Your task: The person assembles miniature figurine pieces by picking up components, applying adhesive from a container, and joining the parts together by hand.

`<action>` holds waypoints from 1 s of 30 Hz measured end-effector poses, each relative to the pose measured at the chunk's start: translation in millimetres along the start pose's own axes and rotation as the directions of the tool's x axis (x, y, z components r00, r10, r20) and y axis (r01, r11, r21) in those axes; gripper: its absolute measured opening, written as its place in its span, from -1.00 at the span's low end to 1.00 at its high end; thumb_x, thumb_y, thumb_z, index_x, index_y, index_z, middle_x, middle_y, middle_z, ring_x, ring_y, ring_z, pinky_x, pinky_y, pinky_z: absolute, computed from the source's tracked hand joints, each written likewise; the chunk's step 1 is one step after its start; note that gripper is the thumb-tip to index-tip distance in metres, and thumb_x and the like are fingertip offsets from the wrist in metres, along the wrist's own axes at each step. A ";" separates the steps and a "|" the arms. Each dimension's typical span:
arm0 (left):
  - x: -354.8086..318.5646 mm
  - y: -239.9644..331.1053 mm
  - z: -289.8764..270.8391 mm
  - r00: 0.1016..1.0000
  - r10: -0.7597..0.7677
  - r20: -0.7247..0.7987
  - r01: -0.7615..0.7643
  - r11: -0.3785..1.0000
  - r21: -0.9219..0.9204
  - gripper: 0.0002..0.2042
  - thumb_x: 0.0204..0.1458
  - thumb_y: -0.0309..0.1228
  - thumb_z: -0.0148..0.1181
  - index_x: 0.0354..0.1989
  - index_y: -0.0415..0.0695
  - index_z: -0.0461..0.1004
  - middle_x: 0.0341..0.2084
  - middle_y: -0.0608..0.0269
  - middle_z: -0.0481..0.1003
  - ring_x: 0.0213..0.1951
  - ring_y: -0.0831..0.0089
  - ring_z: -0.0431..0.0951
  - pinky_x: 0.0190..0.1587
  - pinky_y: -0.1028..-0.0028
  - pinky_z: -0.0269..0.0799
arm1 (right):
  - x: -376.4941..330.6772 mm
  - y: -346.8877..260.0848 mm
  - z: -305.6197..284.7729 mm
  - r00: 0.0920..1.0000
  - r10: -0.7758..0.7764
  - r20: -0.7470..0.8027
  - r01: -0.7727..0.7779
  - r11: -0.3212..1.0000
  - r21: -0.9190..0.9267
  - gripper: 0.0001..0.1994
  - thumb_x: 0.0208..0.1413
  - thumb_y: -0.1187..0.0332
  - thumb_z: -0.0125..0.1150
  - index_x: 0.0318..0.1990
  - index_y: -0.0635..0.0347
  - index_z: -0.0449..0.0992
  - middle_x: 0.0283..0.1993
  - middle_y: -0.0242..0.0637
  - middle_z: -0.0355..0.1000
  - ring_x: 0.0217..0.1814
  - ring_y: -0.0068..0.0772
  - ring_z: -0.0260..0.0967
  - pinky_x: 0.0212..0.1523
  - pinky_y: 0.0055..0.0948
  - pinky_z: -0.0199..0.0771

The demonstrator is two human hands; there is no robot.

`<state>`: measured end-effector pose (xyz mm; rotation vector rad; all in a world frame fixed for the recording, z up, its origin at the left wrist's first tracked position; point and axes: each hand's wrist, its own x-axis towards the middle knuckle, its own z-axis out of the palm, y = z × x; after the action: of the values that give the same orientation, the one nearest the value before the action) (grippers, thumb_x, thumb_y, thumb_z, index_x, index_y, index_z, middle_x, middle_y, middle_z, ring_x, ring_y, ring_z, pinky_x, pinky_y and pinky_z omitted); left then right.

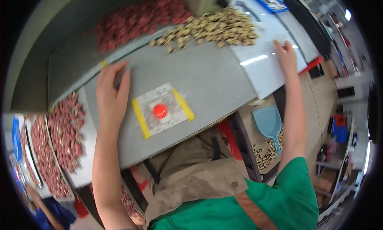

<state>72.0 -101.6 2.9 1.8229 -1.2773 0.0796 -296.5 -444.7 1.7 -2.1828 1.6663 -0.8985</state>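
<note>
the red disc (160,111) sits to the right of the left hand (109,88), which is loosely open, on a white sheet (162,92) that yellow tape strips (141,119) probably keep from sliding, while the right hand (288,60), fingers parted and seemingly empty, hangs near heaped beige pieces (223,28).

Bright red, the disc (160,111) shines on a white square (170,117) smudged with grey and edged on two sides by yellow strips (182,104), against a plain grey tabletop (211,80). From the disc, I see deep red pieces (143,20) at twelve o'clock, dark-speckled tan pieces (219,28) at one, a pale blue dustpan (267,120) at three, a green sleeve (291,182) at four, a brown apron (195,190) at five.
</note>
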 end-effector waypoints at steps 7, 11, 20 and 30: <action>-9.2 -13.8 1.9 0.994 -0.108 0.007 0.108 0.984 -0.141 -0.81 0.05 -0.52 0.13 -0.15 -0.20 0.49 -0.35 0.16 0.48 -0.27 0.36 0.51 -0.18 0.48 0.40 | -85.4 -99.4 17.3 0.937 -0.310 0.161 0.153 0.780 0.607 -0.69 0.05 0.28 0.27 -0.11 0.26 0.44 -0.09 -0.21 0.46 -0.08 -0.49 0.38 -0.03 -0.48 0.35; -16.0 -22.5 -2.6 0.989 -0.145 0.027 0.147 0.979 -0.144 -0.80 0.05 -0.49 0.12 -0.14 -0.20 0.49 -0.36 0.18 0.49 -0.28 0.39 0.51 -0.20 0.47 0.41 | -136.8 -153.7 17.2 0.628 -0.625 0.464 0.419 0.774 0.475 -0.64 -0.06 0.44 0.30 -0.07 0.26 0.40 -0.07 -0.27 0.42 0.01 -0.45 0.33 0.08 -0.46 0.28; -19.7 -28.6 -4.9 0.994 -0.113 0.007 0.113 0.979 -0.173 -0.81 0.03 -0.48 0.13 -0.18 -0.20 0.51 -0.45 0.16 0.51 -0.39 0.36 0.51 -0.30 0.43 0.41 | -158.3 -203.9 30.3 0.252 -0.844 0.473 0.777 0.468 0.420 -0.61 -0.36 0.30 0.46 -0.28 0.18 0.51 -0.39 -0.29 0.41 -0.32 -0.17 0.33 -0.30 -0.31 0.32; -23.6 -33.8 -6.9 0.997 -0.073 -0.015 0.071 0.988 -0.136 -0.81 0.02 -0.46 0.12 -0.19 -0.18 0.52 -0.47 0.16 0.52 -0.43 0.32 0.51 -0.33 0.41 0.42 | -157.7 -225.0 29.7 0.096 -0.874 0.475 0.857 0.316 0.408 -0.65 -0.36 0.34 0.40 -0.31 0.11 0.47 -0.41 -0.36 0.33 -0.34 -0.28 0.30 -0.27 -0.35 0.22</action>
<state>90.3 -76.9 -25.6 1.7456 -1.1733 -0.0280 -127.4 -231.5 50.2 -2.9049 -0.1775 -0.1791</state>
